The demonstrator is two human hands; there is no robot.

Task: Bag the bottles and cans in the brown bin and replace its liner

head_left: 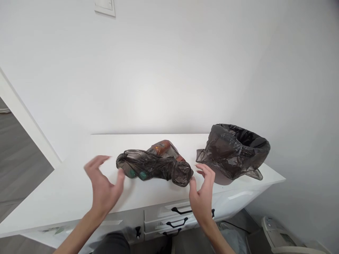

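Obscuring its contents [162,147], twisted dark bag [160,167]

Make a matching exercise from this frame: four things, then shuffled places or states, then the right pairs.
1. Left hand
2. Right hand
3. Lined bin
4. Drawer handles

A. Mouth open, on the cabinet top
B. At the bunched end of the filled bag
C. Black, on the drawers
D. By the bag's left end, fingers spread

Pairs: 1-D; 2-B; 3-A; 4-C
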